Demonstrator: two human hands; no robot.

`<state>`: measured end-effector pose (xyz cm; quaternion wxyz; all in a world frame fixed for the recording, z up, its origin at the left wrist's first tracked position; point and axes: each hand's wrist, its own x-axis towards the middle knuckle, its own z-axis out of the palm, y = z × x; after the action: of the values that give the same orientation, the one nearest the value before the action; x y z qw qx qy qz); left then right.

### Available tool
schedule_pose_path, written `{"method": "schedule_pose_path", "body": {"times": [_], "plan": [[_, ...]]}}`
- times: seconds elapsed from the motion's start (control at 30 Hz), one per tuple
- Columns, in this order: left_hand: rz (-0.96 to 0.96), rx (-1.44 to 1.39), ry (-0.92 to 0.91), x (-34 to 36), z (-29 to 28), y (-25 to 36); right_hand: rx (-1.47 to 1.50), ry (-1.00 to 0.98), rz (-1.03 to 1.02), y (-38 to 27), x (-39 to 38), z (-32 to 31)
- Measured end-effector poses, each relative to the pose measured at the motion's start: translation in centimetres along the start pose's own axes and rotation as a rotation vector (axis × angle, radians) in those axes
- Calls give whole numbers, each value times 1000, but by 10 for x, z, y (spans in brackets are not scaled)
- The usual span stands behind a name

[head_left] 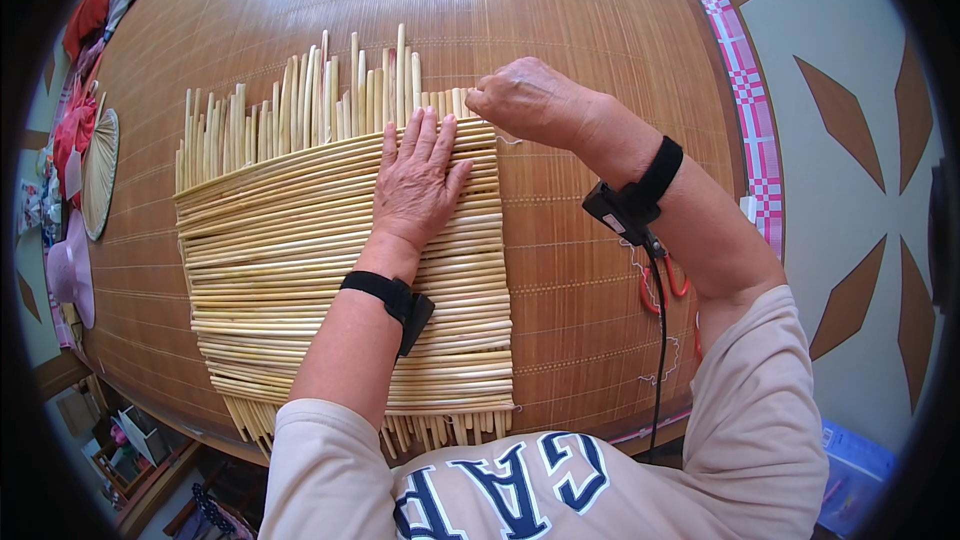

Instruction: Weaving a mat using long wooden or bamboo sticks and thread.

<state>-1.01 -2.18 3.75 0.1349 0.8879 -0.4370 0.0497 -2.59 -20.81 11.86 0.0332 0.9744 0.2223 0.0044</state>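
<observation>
Pale yellow stalks point(340, 270) lie side by side across the mat, forming a thick rectangular panel. Beneath them, upright stalks point(325, 90) of uneven length stick out past the far edge, with shorter ends showing at the near edge. My left hand point(415, 175) rests flat on the panel near its far right corner, fingers spread, fingertips reaching the top row. Just beyond that corner, my right hand point(525, 100) is closed in a pinch beside the short stalk ends; what its fingers hold is hidden. A thin white thread point(510, 141) shows below it.
A brown bamboo mat point(590, 340) covers the surface under the panel. Red-handled scissors point(650, 290) and loose white thread point(672, 350) lie at right. A woven fan point(100, 175), a pale purple hat point(75, 260) and red cloth point(95, 15) line the left edge. Pink checked cloth point(745, 90) edges the right.
</observation>
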Motion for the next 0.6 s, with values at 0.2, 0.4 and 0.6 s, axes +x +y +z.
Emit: {"method": "schedule_pose_path", "body": {"times": [0.2,0.4,0.6], "plan": [[-4,-6,4,0,0,0,-1,-8,3,1,1,4],[-6,-1,1,1,-2,0,-11,-3,6,1,3,1],[-1,-11,7,0,1,1,45,-33,2,1,8,2]]}}
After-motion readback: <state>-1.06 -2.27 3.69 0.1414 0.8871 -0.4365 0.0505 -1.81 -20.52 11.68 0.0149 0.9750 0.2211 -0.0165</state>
